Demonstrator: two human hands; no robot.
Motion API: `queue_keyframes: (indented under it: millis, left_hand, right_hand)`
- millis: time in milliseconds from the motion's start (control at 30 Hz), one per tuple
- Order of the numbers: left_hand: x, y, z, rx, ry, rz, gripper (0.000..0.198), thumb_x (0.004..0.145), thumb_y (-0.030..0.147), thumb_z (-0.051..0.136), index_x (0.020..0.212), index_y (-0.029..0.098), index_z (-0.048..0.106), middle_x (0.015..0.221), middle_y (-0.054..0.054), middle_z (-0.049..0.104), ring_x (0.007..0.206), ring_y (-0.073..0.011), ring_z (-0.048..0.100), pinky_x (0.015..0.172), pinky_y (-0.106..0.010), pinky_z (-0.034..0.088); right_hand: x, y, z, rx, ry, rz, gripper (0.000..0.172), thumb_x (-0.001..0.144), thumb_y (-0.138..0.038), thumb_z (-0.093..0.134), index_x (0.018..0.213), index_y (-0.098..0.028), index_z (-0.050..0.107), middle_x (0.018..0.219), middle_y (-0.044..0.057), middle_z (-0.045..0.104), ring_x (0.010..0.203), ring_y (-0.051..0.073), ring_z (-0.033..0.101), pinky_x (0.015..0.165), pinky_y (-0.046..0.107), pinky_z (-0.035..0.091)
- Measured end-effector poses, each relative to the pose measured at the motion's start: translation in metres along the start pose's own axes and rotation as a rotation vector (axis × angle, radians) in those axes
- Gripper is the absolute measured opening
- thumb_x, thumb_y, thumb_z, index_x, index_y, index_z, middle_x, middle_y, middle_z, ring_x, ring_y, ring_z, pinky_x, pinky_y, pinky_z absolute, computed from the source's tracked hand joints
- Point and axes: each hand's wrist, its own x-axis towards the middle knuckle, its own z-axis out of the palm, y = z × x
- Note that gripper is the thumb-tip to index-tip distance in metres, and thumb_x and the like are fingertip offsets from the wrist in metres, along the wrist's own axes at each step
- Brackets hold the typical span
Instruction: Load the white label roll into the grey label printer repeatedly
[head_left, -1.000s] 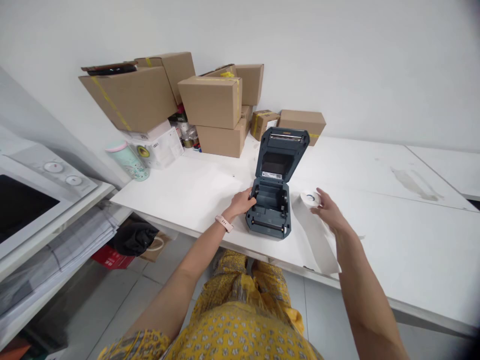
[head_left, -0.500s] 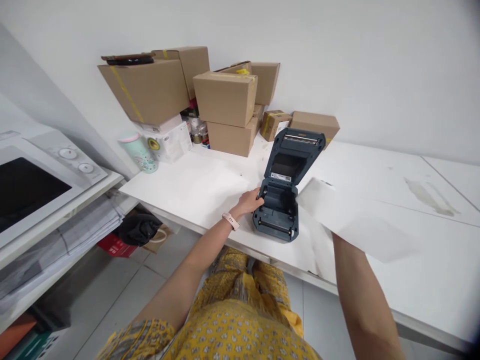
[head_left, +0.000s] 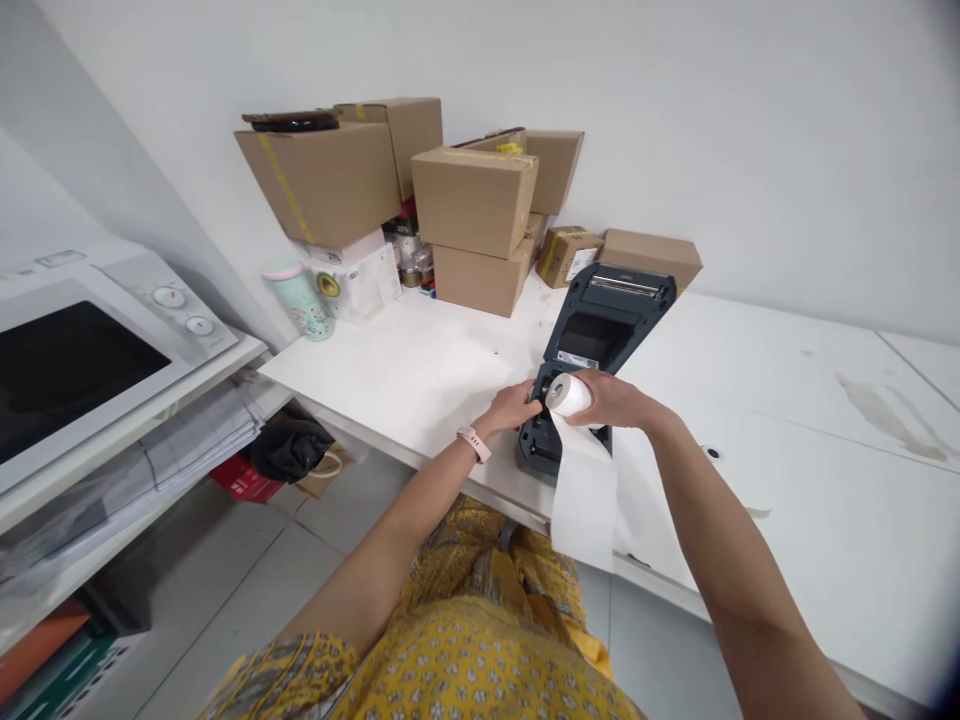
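Note:
A dark blue label printer (head_left: 600,330) stands on the white table (head_left: 787,470) with its lid tilted open. My right hand (head_left: 611,400) is closed around a white paper roll (head_left: 568,395) and holds it over the printer's open bay. A loose strip of paper (head_left: 583,490) hangs from the roll down past the table's front edge. My left hand (head_left: 514,405), with a watch on its wrist, rests against the printer's left side with its fingers curled on the casing.
Several cardboard boxes (head_left: 465,200) are stacked at the back of the table against the wall. A mint tumbler (head_left: 296,298) and a white carton (head_left: 352,280) stand beside them. A white microwave (head_left: 90,350) sits on a shelf at the left, over stacked papers.
My right hand lifted the paper roll from the table beside the printer, swung it through the air and brought it over the open bay. The left hand stayed on the printer's side.

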Motion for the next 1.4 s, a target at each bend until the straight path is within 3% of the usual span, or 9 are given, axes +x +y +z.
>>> queue_keyframes:
  millis: [300,667,767,867,967,1033,1133,1233,1400]
  left_hand:
    - [0.005,0.001,-0.006,0.155,-0.042,0.056,0.040,0.085,0.027,0.043,0.121,0.019,0.058,0.092,-0.008,0.074,0.083,-0.0257,0.069,0.073,-0.030,0.048]
    - [0.003,0.002,-0.007,0.126,-0.070,0.035,0.038,0.085,0.028,0.043,0.120,0.019,0.056,0.088,-0.006,0.073,0.080,-0.0253,0.069,0.072,-0.031,0.048]
    - [0.002,0.003,-0.007,0.073,-0.067,0.026,0.039,0.085,0.027,0.043,0.121,0.020,0.057,0.077,-0.003,0.071,0.069,-0.0235,0.067,0.068,-0.030,0.048]
    - [0.001,0.003,-0.007,0.011,-0.065,0.017,0.043,0.084,0.026,0.044,0.125,0.022,0.056,0.069,0.000,0.067,0.062,-0.0208,0.064,0.064,-0.028,0.047]
    - [-0.001,0.002,-0.006,-0.044,-0.070,0.008,0.047,0.086,0.028,0.044,0.131,0.024,0.055,0.068,0.002,0.066,0.061,-0.0194,0.063,0.063,-0.027,0.047]
    - [-0.005,0.003,-0.004,-0.020,-0.036,-0.012,0.050,0.087,0.033,0.046,0.136,0.023,0.053,0.075,0.000,0.068,0.068,-0.0209,0.065,0.067,-0.029,0.049]
    - [-0.011,0.012,-0.001,0.124,0.224,-0.024,0.055,0.087,0.035,0.052,0.139,0.016,0.051,0.094,-0.007,0.070,0.094,-0.0251,0.065,0.084,-0.034,0.050]
    - [-0.014,0.035,0.002,0.216,0.408,0.153,0.037,0.093,0.027,0.044,0.123,0.017,0.064,0.103,-0.009,0.070,0.106,-0.0220,0.061,0.094,-0.032,0.046]
    - [-0.004,0.076,0.005,0.321,-0.206,0.391,0.046,0.098,0.038,0.033,0.084,0.016,0.071,0.094,-0.011,0.073,0.095,-0.0244,0.066,0.086,-0.034,0.048]
  right_hand:
    - [0.011,-0.001,0.005,-0.085,-0.120,-0.008,0.066,0.066,-0.050,0.074,0.124,-0.022,0.058,0.128,0.012,0.064,0.115,0.032,0.061,0.092,0.040,0.049]
    - [0.029,0.008,0.017,-0.101,-0.203,-0.060,0.079,0.067,-0.047,0.077,0.139,-0.020,0.055,0.141,0.015,0.059,0.127,0.038,0.055,0.102,0.044,0.046]
    - [0.010,0.001,0.001,0.093,0.031,-0.156,0.055,0.077,-0.048,0.070,0.127,-0.024,0.065,0.128,0.010,0.067,0.116,0.032,0.063,0.096,0.042,0.051]
    - [-0.002,-0.009,-0.031,0.358,0.731,-0.212,0.035,0.091,-0.049,0.054,0.103,-0.022,0.072,0.102,0.008,0.073,0.094,0.025,0.067,0.087,0.041,0.053]
    - [0.008,-0.006,-0.067,0.330,1.267,-0.105,0.037,0.097,-0.048,0.045,0.107,-0.022,0.069,0.107,0.010,0.068,0.108,0.026,0.060,0.099,0.047,0.046]
    - [0.025,0.004,-0.084,0.336,1.221,-0.073,0.040,0.099,-0.049,0.040,0.112,-0.023,0.068,0.114,0.011,0.067,0.116,0.027,0.057,0.103,0.049,0.043]
    - [0.045,0.022,-0.092,0.413,0.993,-0.079,0.043,0.098,-0.051,0.040,0.107,-0.022,0.070,0.114,0.010,0.069,0.112,0.027,0.062,0.100,0.047,0.047]
    - [0.050,0.032,-0.088,0.419,0.959,-0.112,0.040,0.095,-0.051,0.045,0.105,-0.022,0.071,0.112,0.010,0.071,0.108,0.027,0.064,0.098,0.045,0.049]
    - [0.044,0.032,-0.082,0.396,0.999,-0.160,0.038,0.097,-0.048,0.043,0.106,-0.025,0.070,0.113,0.010,0.072,0.109,0.026,0.065,0.097,0.045,0.049]
